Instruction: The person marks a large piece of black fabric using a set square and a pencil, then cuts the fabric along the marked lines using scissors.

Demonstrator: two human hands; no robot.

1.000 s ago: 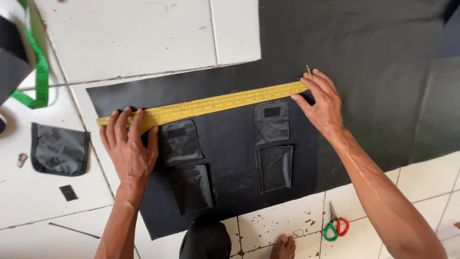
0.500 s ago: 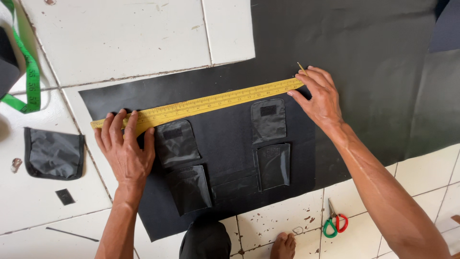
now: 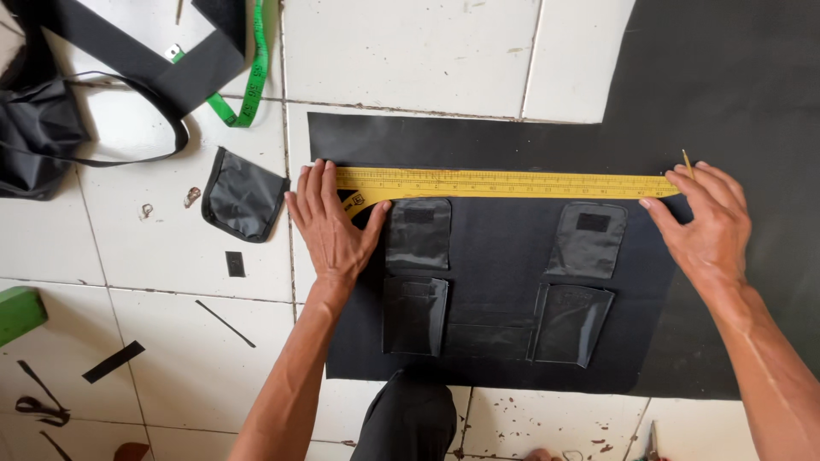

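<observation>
1. Head view: left hand (image 3: 331, 224) lies flat, fingers spread, grasping nothing, pressing the left end of the yellow ruler (image 3: 504, 183) onto the black fabric panel (image 3: 495, 256).
2. Right hand (image 3: 707, 224) rests at the ruler's right end, pinching a thin pencil (image 3: 687, 162) w/ tip by the ruler edge.
3. Btwn the hands, below the ruler: four black pockets (image 3: 418, 234), contents not visible.
4. Left of left hand: small black pouch (image 3: 243, 194); beyond it, green tape measure (image 3: 249, 85) and black bag (image 3: 38, 137).

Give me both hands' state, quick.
Left hand: open, flat, pressing the yellow ruler.
Right hand: holding a thin marking stick at the ruler's end.
</observation>
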